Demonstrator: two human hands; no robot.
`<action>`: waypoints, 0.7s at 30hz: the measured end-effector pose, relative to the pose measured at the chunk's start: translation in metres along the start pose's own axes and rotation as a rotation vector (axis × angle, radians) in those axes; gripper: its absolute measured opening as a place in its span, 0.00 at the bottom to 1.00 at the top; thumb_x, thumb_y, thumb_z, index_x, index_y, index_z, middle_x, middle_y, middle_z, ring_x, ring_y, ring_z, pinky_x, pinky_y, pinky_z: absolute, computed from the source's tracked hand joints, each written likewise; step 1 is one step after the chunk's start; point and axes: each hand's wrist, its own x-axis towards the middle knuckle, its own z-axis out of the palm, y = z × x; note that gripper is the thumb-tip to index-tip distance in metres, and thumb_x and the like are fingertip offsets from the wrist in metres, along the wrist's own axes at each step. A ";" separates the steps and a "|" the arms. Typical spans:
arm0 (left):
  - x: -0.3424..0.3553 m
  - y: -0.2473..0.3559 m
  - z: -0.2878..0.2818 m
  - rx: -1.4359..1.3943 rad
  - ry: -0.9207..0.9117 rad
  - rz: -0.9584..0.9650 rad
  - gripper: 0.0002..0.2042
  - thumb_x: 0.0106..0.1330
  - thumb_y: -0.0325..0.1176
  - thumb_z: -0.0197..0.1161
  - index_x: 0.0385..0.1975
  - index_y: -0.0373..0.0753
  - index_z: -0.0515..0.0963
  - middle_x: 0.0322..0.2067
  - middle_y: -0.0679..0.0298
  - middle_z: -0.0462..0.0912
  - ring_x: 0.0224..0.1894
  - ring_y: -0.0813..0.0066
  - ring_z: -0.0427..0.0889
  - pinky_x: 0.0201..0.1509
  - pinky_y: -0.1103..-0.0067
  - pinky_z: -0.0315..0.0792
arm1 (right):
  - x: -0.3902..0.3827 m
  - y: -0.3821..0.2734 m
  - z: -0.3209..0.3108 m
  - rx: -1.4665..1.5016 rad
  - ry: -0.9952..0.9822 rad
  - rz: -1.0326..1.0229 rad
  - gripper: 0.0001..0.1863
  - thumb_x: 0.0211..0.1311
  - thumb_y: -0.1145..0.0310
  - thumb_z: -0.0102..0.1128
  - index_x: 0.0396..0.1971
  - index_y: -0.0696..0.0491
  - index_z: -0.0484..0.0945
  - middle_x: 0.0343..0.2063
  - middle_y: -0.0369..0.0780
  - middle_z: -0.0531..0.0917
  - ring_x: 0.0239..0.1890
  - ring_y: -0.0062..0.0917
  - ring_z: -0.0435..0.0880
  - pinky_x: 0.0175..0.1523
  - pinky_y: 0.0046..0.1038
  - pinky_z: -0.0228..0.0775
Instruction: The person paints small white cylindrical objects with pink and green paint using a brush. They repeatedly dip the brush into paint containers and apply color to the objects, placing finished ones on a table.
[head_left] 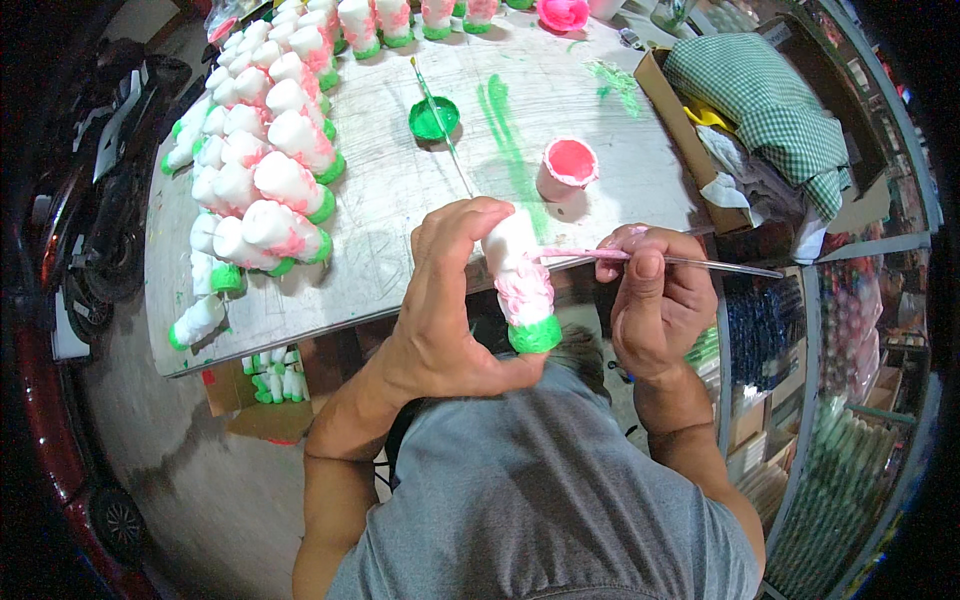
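My left hand (445,305) grips a white candle-like cylinder (522,285) by its two ends, thumb under the bright green base and fingers at the white top. Pink paint covers the raised relief around its middle. My right hand (660,295) pinches a thin paintbrush (700,264), held level, its pink bristle end touching the cylinder's right side. Beyond the hands, a small white cup of pink paint (570,165) stands on the table. Left of it sits a shallow dish of green paint (434,120) with a second paintbrush (432,97) lying across it.
Rows of similar painted cylinders (280,180) lie stacked at the table's left, with several upright along the back. A cardboard box (690,150) holding checkered green cloth (765,100) stands right. Green smears mark the white table (370,220). Shelves (800,370) flank my right side.
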 end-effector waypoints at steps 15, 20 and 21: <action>0.001 0.002 0.005 -0.068 0.017 0.030 0.50 0.37 0.36 0.80 0.66 0.33 0.61 0.58 0.47 0.73 0.60 0.45 0.73 0.66 0.56 0.64 | 0.008 0.004 0.006 0.188 0.135 0.220 0.08 0.75 0.69 0.59 0.37 0.59 0.76 0.29 0.40 0.85 0.26 0.15 0.79 0.33 0.18 0.74; 0.002 0.001 0.004 -0.066 0.006 0.041 0.51 0.37 0.35 0.80 0.66 0.33 0.61 0.58 0.47 0.73 0.60 0.45 0.73 0.67 0.56 0.63 | 0.015 -0.002 0.007 0.198 0.155 0.227 0.08 0.75 0.70 0.60 0.37 0.59 0.77 0.28 0.39 0.84 0.26 0.14 0.79 0.33 0.18 0.74; 0.002 0.002 0.003 -0.064 -0.004 0.037 0.51 0.37 0.35 0.80 0.66 0.33 0.61 0.59 0.47 0.73 0.60 0.45 0.73 0.67 0.56 0.63 | 0.015 -0.003 0.008 0.200 0.150 0.242 0.08 0.75 0.70 0.60 0.37 0.59 0.77 0.28 0.39 0.84 0.26 0.14 0.79 0.33 0.18 0.74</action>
